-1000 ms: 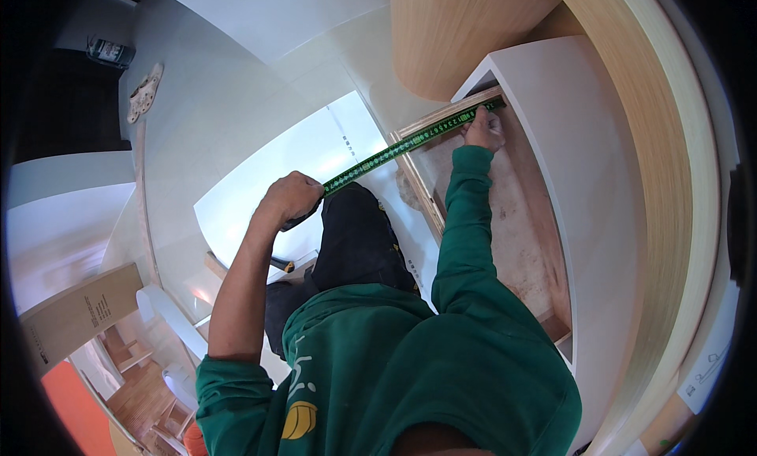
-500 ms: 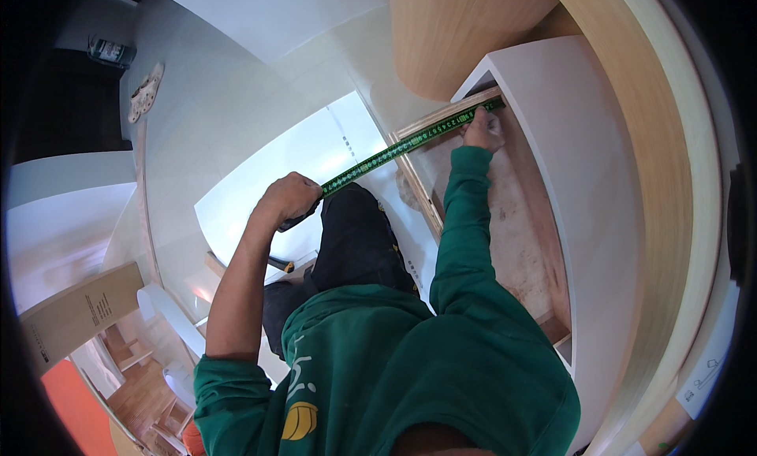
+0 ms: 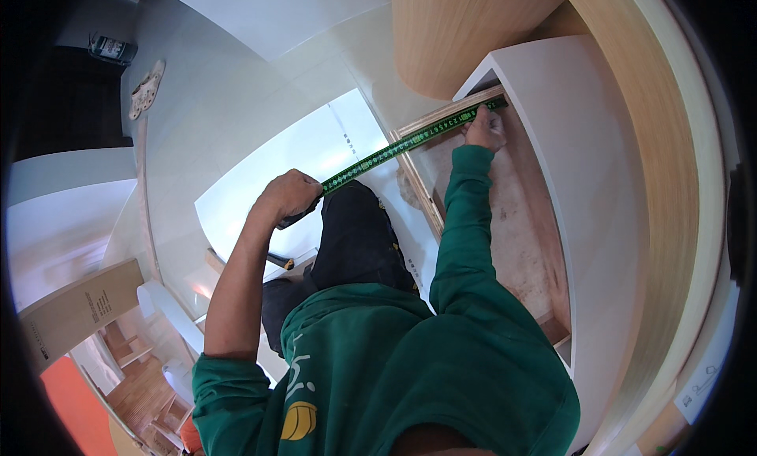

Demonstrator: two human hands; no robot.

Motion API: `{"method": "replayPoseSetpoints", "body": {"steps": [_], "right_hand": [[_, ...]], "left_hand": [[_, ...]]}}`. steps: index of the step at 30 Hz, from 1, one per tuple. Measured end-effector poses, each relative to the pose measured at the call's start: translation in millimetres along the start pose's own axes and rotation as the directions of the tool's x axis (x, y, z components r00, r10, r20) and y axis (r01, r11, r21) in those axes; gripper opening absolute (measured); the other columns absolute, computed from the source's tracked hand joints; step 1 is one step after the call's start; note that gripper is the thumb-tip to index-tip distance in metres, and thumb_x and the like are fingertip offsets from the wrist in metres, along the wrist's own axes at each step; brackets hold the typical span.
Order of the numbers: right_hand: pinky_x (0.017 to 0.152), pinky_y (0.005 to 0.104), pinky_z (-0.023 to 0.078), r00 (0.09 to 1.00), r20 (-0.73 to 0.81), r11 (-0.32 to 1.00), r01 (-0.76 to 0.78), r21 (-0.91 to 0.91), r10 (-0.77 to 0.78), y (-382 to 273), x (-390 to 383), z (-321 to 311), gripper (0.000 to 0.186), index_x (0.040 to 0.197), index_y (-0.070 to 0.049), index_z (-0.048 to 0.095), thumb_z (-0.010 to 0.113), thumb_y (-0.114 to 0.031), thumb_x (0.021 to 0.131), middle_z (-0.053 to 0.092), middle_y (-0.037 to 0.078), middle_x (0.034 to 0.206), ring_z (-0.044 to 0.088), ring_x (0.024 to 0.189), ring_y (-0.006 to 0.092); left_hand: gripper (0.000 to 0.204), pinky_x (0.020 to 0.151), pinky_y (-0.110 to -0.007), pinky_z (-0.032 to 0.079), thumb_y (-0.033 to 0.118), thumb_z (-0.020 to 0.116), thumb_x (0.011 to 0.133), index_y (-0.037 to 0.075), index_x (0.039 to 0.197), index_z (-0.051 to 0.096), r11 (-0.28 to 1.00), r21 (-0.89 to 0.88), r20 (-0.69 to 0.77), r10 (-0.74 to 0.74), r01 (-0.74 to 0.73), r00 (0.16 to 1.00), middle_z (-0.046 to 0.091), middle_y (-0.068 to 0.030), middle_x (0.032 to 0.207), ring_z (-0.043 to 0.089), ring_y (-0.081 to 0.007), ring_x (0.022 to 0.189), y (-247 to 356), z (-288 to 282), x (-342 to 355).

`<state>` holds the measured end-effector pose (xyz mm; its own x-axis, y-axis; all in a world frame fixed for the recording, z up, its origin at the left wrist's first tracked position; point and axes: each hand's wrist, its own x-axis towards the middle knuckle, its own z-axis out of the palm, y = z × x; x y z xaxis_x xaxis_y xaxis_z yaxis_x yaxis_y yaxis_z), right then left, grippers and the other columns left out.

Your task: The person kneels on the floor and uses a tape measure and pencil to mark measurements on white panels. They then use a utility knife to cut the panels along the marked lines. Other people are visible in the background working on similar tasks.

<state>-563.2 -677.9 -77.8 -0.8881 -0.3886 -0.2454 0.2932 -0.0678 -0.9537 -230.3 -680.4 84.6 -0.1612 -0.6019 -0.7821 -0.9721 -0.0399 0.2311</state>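
Note:
A green tape measure [image 3: 390, 151] is pulled out straight between my two hands, slanting up to the right over my knee. My left hand [image 3: 292, 194] is closed around its dark case, which shows only in part beneath the fingers. Inside the far end of an open wooden drawer box [image 3: 432, 206], my right hand [image 3: 484, 130] pinches the blade close to its tip. The tip lies by the corner where the drawer meets the white cabinet [image 3: 583, 180]. Dust covers the drawer's bottom.
A white panel [image 3: 260, 180] lies on the floor under the tape. By my left forearm is a black-handled tool [image 3: 281, 261], partly hidden. A curved wooden piece [image 3: 465, 38] stands beyond the drawer. Clogs [image 3: 147, 90] and a fire extinguisher [image 3: 113, 50] are at the far left.
Almost nothing differs. Both hands keep their hold on the tape measure, and the view has shifted very slightly.

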Motion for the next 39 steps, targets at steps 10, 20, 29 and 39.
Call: {"method": "replayPoseSetpoints", "body": {"steps": [10, 20, 29, 39], "right_hand": [[0.043, 0.0275, 0.044, 1.0, 0.005, 1.0, 0.002, 0.003, -0.002, -1.7, 0.1, 0.6, 0.019, 0.075, -0.003, 0.061, 0.067, -0.015, 0.088, 0.058, 0.003, 0.064, 0.052, 0.05, 0.0108], [0.042, 0.0284, 0.044, 1.0, 0.003, 1.0, -0.005, 0.0, 0.005, -2.2, 0.5, 0.5, 0.016, 0.078, -0.004, 0.062, 0.068, -0.014, 0.089, 0.058, 0.005, 0.063, 0.051, 0.048, 0.0115], [0.042, 0.0286, 0.044, 1.0, -0.01, 0.999, -0.015, -0.041, 0.015, -1.7, 2.7, 1.4, 0.015, 0.079, -0.004, 0.062, 0.068, -0.015, 0.088, 0.058, 0.004, 0.063, 0.051, 0.048, 0.0112], [0.041, 0.0285, 0.042, 1.0, -0.014, 0.999, -0.002, -0.051, 0.001, -8.2, -1.9, 2.7, 0.018, 0.075, -0.005, 0.061, 0.067, -0.015, 0.088, 0.056, 0.003, 0.061, 0.049, 0.047, 0.0109]], "left_hand": [[0.036, 0.069, -0.039, 0.051, 0.033, 0.055, 0.089, 0.004, 0.084, 0.074, 0.998, 0.018, -0.062, 0.055, -0.054, 0.997, 0.067, -0.0129, 0.069, 0.062, -0.0231, 0.064, -9.3, 6.8, 6.4], [0.036, 0.067, -0.04, 0.049, 0.032, 0.053, 0.089, 0.002, 0.079, 0.07, 0.994, 0.021, -0.053, 0.107, -0.107, 0.993, 0.064, -0.0127, 0.066, 0.059, -0.0228, 0.062, -14.5, 8.8, 6.7], [0.037, 0.067, -0.04, 0.05, 0.032, 0.053, 0.09, 0.001, 0.08, 0.069, 0.987, 0.048, -0.039, 0.155, -0.153, 0.987, 0.065, -0.0134, 0.068, 0.06, -0.0228, 0.062, -12.5, 7.2, 5.1], [0.035, 0.084, -0.046, 0.052, 0.028, 0.051, 0.089, -0.002, 0.085, 0.071, 0.997, 0.026, -0.007, 0.078, -0.078, 0.997, 0.07, -0.0248, 0.092, 0.068, -0.0398, 0.085, -5.9, 2.9, 0.8]]}}
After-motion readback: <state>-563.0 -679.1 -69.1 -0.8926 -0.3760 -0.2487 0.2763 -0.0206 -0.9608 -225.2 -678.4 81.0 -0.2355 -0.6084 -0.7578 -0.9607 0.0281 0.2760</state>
